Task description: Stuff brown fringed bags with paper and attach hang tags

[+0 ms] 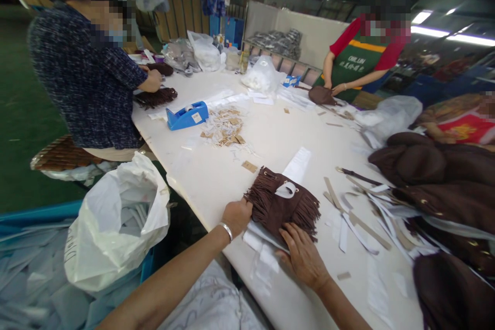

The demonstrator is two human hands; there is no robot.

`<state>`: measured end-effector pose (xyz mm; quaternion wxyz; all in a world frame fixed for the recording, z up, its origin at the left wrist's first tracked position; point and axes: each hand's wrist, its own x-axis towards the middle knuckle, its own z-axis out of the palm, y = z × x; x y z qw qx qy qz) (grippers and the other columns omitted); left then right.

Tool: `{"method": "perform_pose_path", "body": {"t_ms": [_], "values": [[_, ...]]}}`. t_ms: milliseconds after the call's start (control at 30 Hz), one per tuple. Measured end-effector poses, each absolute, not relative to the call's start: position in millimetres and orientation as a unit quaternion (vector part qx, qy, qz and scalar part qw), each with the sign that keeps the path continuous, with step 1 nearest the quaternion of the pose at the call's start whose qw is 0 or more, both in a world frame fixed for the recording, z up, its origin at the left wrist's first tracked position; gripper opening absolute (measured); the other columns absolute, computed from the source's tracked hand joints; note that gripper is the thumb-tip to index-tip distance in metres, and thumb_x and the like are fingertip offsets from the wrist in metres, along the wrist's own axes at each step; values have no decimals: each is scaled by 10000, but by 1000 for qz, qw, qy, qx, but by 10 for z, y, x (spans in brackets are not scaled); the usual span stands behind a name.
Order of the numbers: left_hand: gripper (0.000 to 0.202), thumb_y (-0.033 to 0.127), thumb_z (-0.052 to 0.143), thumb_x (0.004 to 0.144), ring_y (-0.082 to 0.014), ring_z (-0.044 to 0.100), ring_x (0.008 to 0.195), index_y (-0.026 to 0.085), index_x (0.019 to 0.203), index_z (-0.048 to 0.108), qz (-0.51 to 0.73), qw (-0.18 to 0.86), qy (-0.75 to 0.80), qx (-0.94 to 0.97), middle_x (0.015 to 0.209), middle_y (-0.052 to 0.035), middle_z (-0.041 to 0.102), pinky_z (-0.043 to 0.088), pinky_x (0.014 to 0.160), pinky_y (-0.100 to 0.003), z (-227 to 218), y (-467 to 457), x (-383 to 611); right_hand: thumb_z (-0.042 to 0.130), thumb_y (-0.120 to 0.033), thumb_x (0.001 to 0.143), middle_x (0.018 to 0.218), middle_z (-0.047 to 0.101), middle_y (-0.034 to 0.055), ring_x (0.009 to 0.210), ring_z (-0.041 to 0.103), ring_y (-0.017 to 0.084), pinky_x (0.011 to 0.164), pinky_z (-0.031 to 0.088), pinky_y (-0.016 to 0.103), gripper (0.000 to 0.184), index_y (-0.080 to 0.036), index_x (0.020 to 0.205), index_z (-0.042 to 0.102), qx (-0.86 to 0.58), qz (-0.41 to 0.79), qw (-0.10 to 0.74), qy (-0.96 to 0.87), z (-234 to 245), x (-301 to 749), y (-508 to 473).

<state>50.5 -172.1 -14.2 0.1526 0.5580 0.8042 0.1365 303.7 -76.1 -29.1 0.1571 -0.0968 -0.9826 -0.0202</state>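
A: Where is the fringed bag [276, 209] shown?
B: On the white table [276, 131], to the near right of the blue tape dispenser [188, 118].
A: How is it gripped?
B: Its left edge is pinched by the left hand [236, 216]; its lower edge is covered by the right hand [303, 258], whether pinched cannot be told.
A: Beside the dispenser?
B: Loose tags and strings [234, 138] are heaped.

A co-worker's green apron [350, 73] carries pale capital letters ending in "LUN", the first ones too soft to settle, above a row of Chinese characters too blurred to read. Dark marks stand sideways on the white sack [112, 247], illegible; the blue tape dispenser's [181, 119] pale label is unreadable.
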Motion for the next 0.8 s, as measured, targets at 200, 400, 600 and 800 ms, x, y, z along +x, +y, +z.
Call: {"method": "perform_pose_path", "body": {"t_ms": [200, 400, 600, 800], "values": [[261, 133, 465, 875, -233, 641, 941, 180, 1100, 589, 128, 151, 793, 575, 1095, -116, 633, 500, 805, -349, -146, -1817, 419, 524, -422, 929, 1237, 593, 181, 1178, 531, 332, 915, 509, 518, 418, -150, 1242, 576, -128, -22, 176, -976, -333, 3031, -796], [288, 123, 468, 852, -242, 640, 938, 177, 1112, 581, 117, 146, 791, 583, 1151, -116, 612, 495, 786, -346, -171, -1817, 383, 525, -416, 927, 1250, 577, 188, 1204, 506, 335, 944, 490, 524, 407, -144, 1225, 576, -121, -3, 155, -981, -200, 3021, -808], [289, 134, 456, 846, -263, 635, 948, 158, 1108, 576, 112, 135, 789, 589, 1114, -128, 611, 494, 777, -359, -137, -1831, 394, 574, -329, 908, 1433, 423, 223, 1342, 384, 350, 1033, 407, 580, 448, -127, 1292, 457, -116, -5, 196, -974, -58, 3157, -908], [276, 127, 485, 825, -250, 628, 956, 167, 1084, 572, 101, 135, 791, 588, 1112, -115, 603, 492, 775, -339, -125, -1814, 383, 628, -298, 889, 1210, 624, 139, 1095, 583, 295, 925, 467, 490, 299, -220, 1176, 589, -175, -114, 222, -952, -127, 3295, -1216]]}}
